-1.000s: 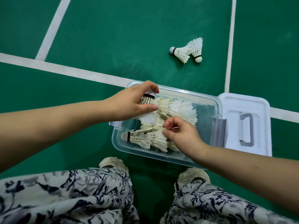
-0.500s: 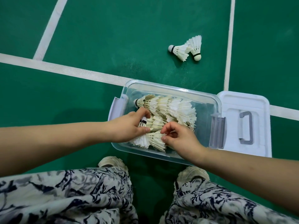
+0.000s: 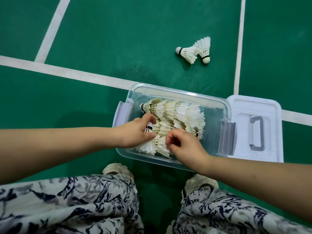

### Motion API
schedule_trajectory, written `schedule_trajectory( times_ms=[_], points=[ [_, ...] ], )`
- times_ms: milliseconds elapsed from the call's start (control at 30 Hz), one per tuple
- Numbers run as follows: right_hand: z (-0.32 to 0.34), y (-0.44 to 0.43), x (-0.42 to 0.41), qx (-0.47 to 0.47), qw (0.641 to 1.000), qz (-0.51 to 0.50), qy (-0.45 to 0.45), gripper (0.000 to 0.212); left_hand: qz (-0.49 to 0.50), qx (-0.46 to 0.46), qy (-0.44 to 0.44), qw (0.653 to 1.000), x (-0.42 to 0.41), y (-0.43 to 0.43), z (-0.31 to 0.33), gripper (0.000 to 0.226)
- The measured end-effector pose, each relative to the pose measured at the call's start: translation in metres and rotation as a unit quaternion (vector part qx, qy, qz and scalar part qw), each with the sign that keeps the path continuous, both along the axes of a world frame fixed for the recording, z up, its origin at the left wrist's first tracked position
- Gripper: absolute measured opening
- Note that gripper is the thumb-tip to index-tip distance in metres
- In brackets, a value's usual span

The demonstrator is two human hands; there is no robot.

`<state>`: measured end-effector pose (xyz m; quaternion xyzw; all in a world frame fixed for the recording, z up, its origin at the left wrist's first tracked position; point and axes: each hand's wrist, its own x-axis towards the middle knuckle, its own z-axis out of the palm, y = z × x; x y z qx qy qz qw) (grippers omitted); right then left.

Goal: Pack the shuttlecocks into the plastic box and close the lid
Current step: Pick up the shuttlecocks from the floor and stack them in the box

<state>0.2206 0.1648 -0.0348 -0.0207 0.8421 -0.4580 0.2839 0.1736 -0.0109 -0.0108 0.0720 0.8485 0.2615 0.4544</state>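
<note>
A clear plastic box (image 3: 217,105) sits on the green floor with several white feather shuttlecocks (image 3: 177,114) nested in rows inside it. My left hand (image 3: 135,134) is inside the box at its left end, fingers pinched on a shuttlecock (image 3: 149,129) with a black-banded cork. My right hand (image 3: 184,146) is over the near side of the box, fingers curled on the feathers of the near row (image 3: 160,146). Two loose shuttlecocks (image 3: 194,51) lie on the floor beyond the box. The white lid (image 3: 253,105) with a grey handle lies just right of the box.
White court lines (image 3: 67,71) cross the green floor. My knees in patterned trousers (image 3: 76,205) and two pale shoes (image 3: 116,169) are just in front of the box. Grey latches (image 3: 226,137) hang at both ends of the box.
My left hand has come down from the box's far left corner to the near row, carrying a shuttlecock with it. My right hand stays on the near row's feathers.
</note>
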Motion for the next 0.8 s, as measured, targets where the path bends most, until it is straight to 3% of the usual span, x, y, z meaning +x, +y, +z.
schedule_trajectory(
  times_ms=[433,633,800],
  points=[
    [0.002,0.003,-0.003,0.022,0.997,0.072,-0.026,0.027,0.035,0.076,0.069,0.994,-0.006,0.005,0.017,0.028],
    [0.012,0.017,-0.006,-0.038,0.997,-0.057,-0.034,0.016,0.036,0.1,0.09,0.99,-0.006,0.014,0.02,0.036],
    [0.024,0.02,-0.011,-0.151,0.961,-0.182,-0.144,0.02,0.066,0.12,0.139,0.981,-0.008,0.028,0.024,0.04]
  ],
)
